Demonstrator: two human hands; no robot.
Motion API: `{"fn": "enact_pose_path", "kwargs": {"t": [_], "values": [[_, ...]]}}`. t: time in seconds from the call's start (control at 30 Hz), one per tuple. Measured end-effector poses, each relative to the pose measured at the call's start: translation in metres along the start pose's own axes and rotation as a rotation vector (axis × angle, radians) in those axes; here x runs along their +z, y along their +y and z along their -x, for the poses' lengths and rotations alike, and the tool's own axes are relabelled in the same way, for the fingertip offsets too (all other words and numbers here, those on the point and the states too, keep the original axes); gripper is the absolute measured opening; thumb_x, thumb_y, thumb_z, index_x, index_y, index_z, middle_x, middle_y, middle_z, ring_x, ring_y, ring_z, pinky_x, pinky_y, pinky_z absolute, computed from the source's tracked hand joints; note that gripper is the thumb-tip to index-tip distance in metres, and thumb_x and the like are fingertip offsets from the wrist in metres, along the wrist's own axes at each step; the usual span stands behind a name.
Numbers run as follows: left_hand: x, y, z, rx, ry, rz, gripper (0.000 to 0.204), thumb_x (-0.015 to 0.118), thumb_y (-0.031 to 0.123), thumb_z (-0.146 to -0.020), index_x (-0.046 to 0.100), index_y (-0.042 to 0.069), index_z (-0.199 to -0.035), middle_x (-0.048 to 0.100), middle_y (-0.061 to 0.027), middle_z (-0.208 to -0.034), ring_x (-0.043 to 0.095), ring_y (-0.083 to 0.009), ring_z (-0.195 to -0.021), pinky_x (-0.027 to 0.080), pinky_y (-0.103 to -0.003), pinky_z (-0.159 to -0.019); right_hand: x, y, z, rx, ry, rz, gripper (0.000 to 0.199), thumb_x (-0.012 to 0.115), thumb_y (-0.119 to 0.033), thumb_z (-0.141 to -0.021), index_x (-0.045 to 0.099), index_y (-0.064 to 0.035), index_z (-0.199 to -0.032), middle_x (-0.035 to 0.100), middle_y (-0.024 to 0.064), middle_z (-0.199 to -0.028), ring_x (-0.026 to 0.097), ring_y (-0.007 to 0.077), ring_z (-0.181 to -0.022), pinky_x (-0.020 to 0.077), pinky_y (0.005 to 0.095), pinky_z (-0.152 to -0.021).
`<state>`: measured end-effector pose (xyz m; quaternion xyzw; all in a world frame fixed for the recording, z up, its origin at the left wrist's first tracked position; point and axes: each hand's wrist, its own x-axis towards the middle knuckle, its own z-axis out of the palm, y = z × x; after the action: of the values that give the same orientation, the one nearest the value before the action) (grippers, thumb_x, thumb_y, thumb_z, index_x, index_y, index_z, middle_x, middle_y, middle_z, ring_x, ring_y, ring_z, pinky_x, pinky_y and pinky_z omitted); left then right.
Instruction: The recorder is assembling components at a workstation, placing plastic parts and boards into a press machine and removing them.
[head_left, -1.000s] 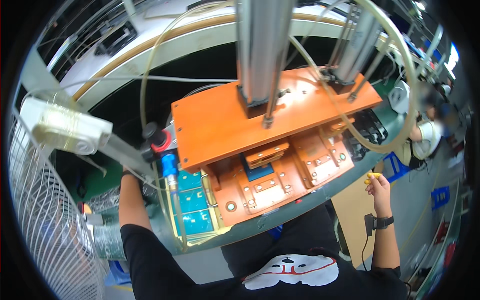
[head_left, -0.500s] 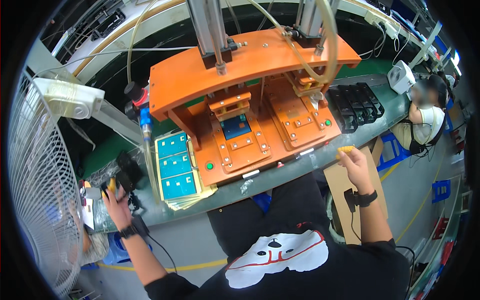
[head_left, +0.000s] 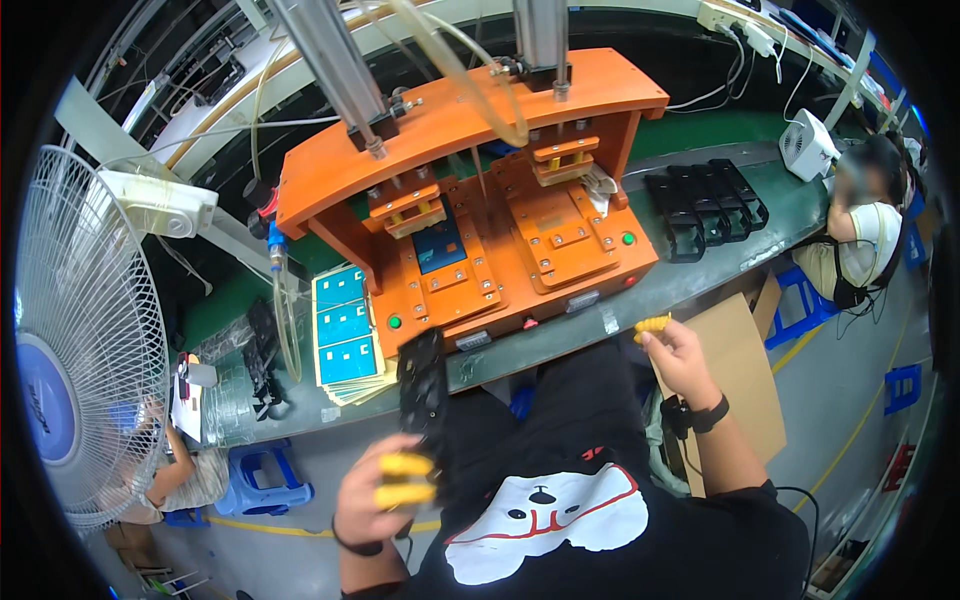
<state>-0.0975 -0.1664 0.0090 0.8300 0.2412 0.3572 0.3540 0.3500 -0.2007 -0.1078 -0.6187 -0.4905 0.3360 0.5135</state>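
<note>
A black plastic frame (head_left: 424, 385), blurred by motion, stands up from my left hand (head_left: 368, 500), whose fingers are closed on its lower end. That hand wears yellow finger covers and is in front of the bench, near my lap. My right hand (head_left: 682, 362) hovers off the bench's front edge, right of an orange two-station press (head_left: 460, 125). Its yellow-covered fingertips meet the thumb, with no object visible between them. A blue piece (head_left: 438, 248) lies in the press's left station. The right station (head_left: 560, 240) shows its orange fixture plate.
Blue sheets (head_left: 346, 325) on yellow backing are stacked left of the press. More black frames stand on the bench at right (head_left: 705, 210) and left (head_left: 262, 360). A caged fan (head_left: 95, 330) is at far left, a cardboard box (head_left: 735, 390) at right. A co-worker (head_left: 870, 235) sits far right.
My left hand has come from the bench's left end toward my lap, bringing a black frame. My right hand has shifted slightly left and down. The view has turned a little.
</note>
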Motion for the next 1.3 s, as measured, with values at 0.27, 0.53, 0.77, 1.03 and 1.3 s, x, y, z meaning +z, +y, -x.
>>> {"fn": "enact_pose_path", "kwargs": {"t": [0.27,0.53,0.77,1.03,1.3], "values": [[0.008,-0.089,-0.139,0.221,-0.176,-0.560,0.031,0.080,0.003,-0.068,0.076,0.012,-0.097,0.071,-0.0055,-0.105,0.060,-0.0356,-0.119,0.047,-0.049,-0.103,-0.004,0.018,0.039,0.141,0.047,0.030,0.015,0.067,-0.009,-0.094,0.071,0.0013,-0.104,0.070,0.0034,-0.088,0.061,0.0078,-0.072,0.0478,0.0234,-0.065],[-0.013,-0.113,-0.187,-0.028,-0.210,-0.546,0.076,0.089,0.030,-0.069,0.057,0.000,-0.131,0.060,-0.0185,-0.120,0.058,-0.0395,-0.113,0.047,-0.043,-0.099,0.026,0.031,0.048,0.067,-0.046,0.122,0.017,0.070,-0.010,-0.092,0.071,0.0014,-0.105,0.067,0.0092,-0.085,0.063,0.0138,-0.068,0.0494,0.0264,-0.063],[-0.010,-0.122,-0.187,-0.115,-0.353,-0.557,0.074,0.087,0.024,-0.071,0.056,0.003,-0.134,0.060,-0.0199,-0.126,0.056,-0.0400,-0.120,0.044,-0.043,-0.104,0.032,0.035,0.029,0.019,-0.037,0.152,0.017,0.070,-0.011,-0.092,0.070,0.0028,-0.103,0.064,0.0114,-0.080,0.062,0.0169,-0.065,0.0489,0.0278,-0.061],[-0.013,-0.134,-0.172,-0.031,-0.321,-0.574,0.089,0.089,0.039,-0.068,0.051,0.002,-0.139,0.053,-0.0238,-0.137,0.046,-0.0448,-0.131,0.031,-0.051,-0.116,0.058,0.025,0.010,-0.009,-0.136,0.172,0.015,0.070,-0.010,-0.091,0.069,0.0031,-0.099,0.061,0.0119,-0.077,0.061,0.0197,-0.063,0.0478,0.0293,-0.059],[-0.017,-0.156,-0.064,-0.103,0.045,-0.634,0.081,0.081,0.041,-0.075,0.051,0.002,-0.140,0.056,-0.0203,-0.137,0.044,-0.0409,-0.139,0.025,-0.055,-0.119,0.076,0.014,0.000,-0.053,-0.219,0.218,0.012,0.070,-0.008,-0.090,0.069,0.0031,-0.096,0.061,0.0121,-0.076,0.060,0.0191,-0.061,0.0472,0.0296,-0.058]]}}
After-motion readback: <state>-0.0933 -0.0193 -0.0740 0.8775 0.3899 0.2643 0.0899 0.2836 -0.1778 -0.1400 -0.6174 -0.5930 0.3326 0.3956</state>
